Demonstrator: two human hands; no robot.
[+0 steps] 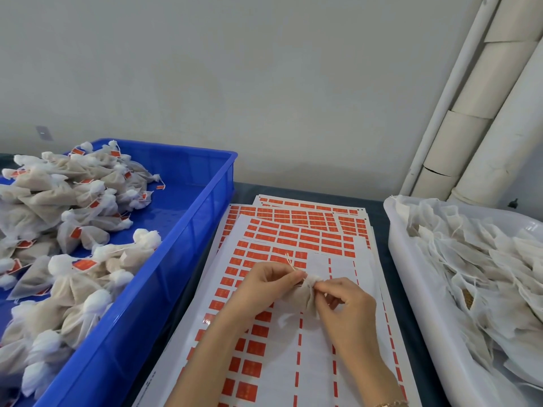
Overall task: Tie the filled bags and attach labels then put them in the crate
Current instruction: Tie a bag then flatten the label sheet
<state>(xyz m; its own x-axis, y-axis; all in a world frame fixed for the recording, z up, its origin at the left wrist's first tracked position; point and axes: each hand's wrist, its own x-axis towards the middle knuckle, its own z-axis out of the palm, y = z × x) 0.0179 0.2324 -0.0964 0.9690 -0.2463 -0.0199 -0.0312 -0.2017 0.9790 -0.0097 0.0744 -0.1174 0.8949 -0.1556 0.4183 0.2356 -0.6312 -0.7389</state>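
Our left hand (266,284) and right hand (345,304) pinch the neck of the filled bag (301,293), tying its string (290,263), so next we likely peel one off the label sheet (340,267).

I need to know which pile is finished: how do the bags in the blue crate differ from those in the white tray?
The crate bags in the blue crate have necks gathered into puffy tied tops; the tray bags in the white tray lie flat with loose strings. The crate bags carry orange labels; the tray bags show none. Both are white mesh bags.
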